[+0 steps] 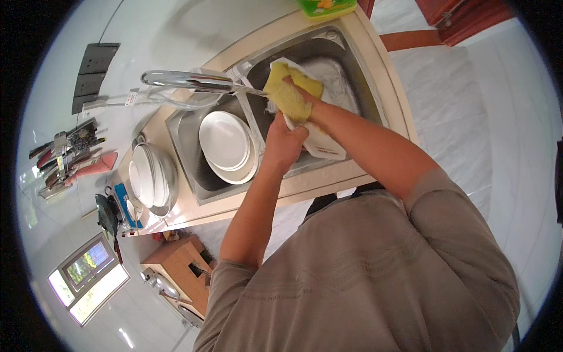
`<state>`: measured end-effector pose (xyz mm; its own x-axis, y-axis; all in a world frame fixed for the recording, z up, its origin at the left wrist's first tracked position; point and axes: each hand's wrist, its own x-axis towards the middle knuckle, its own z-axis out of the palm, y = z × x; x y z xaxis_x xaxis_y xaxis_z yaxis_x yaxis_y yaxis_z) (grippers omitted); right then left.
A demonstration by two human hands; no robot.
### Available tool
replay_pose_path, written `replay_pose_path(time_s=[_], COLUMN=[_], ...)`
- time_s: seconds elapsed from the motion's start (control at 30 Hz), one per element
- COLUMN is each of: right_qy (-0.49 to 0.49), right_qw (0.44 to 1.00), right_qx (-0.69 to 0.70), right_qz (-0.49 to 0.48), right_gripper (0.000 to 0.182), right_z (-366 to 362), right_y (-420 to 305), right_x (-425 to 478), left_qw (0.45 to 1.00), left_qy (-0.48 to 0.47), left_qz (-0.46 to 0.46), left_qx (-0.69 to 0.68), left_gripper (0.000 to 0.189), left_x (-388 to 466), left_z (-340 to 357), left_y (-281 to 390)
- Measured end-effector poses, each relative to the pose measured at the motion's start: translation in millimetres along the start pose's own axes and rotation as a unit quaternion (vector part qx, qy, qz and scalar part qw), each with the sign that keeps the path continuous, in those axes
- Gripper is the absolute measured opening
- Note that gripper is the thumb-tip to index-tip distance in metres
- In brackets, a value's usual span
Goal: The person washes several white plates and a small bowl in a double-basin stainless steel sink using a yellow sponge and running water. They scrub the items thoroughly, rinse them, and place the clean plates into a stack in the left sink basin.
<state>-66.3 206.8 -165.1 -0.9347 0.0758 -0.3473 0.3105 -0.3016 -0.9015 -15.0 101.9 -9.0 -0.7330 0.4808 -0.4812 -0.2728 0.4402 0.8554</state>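
Over the right basin of a stainless steel sink [382, 115], my left hand [283, 143] grips the edge of a flat white piece [324, 143], perhaps a board or tray, which bears small print. A wet yellow cloth [288, 94] is in my right hand [305, 99], pressed against the white piece; the cloth hides most of those fingers. Water runs from the chrome faucet [189, 80] onto the cloth. Suds and water show at the bottom of the right basin. White plates [224, 140] lie stacked in the left basin, left of my left hand.
On the counter [184, 204], a metal bowl [169, 185] holds several white dishes [147, 176]. A green container [327, 8] stands by the sink's far end. Knives and utensils hang in a wall rack [61, 156]. A dark pan [107, 213] is beyond the bowl.
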Motion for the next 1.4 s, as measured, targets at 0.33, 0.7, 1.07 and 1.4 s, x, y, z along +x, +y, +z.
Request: replay_pose_path(time_s=[0.33,0.7,1.07,1.4], right_qy=[0.041,-0.083,0.03,-0.097], right_qw=[0.99,0.907,0.942,0.892], right_qx=[0.133,0.371,0.33,0.403], right_qz=[-0.02,0.182,0.05,0.182], right_gripper=[0.057,0.047,0.044,0.045], right_z=[-9.4,11.7,-9.5,0.3], right_y=[34.9,-57.9,-7.6,-23.7], right_x=[82.2,-101.8,62.0,-83.8], left_qw=[0.999,0.992,0.999,0.997], left_qy=[-0.023,-0.002,0.003,0.011], left_qz=[-0.035,-0.029,0.04,0.001], left_qx=[-0.012,-0.122,0.008,-0.076], left_gripper=[0.046,0.04,0.053,0.037], left_x=[-3.5,11.6,-12.4,23.9], left_z=[3.2,-9.5,9.9,-10.3], left_y=[20.7,-10.1,6.0,-31.3])
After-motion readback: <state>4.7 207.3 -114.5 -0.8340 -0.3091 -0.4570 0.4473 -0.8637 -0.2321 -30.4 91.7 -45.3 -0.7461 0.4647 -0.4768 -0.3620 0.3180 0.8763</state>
